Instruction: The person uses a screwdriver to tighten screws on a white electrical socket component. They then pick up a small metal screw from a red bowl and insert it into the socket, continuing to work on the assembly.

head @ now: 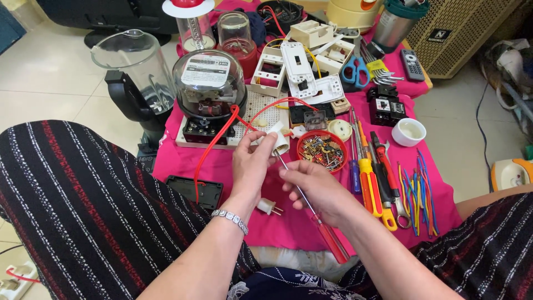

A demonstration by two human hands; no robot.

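White lamp socket [277, 138], above the pink cloth [222, 166], pinched in the left hand [251, 166]; right hand [311, 186] closed around the screwdriver [311, 211]. A tilted tip may slip off the screw.

Home floor repair spot, tiled floor [50, 72], pink cloth [288, 222], screwdrivers [369, 178], blender [136, 78]

Meter: a round glass electric meter [209, 83] on a white board.
Bowl: red bowl [322, 150] full of small metal parts.
Tools: screwdrivers and pliers [373, 178], blue scissors [355, 70].
Wires: coloured wire pieces [419, 191] on the pink cloth [183, 161].
Blender: clear jug [133, 64] at left.
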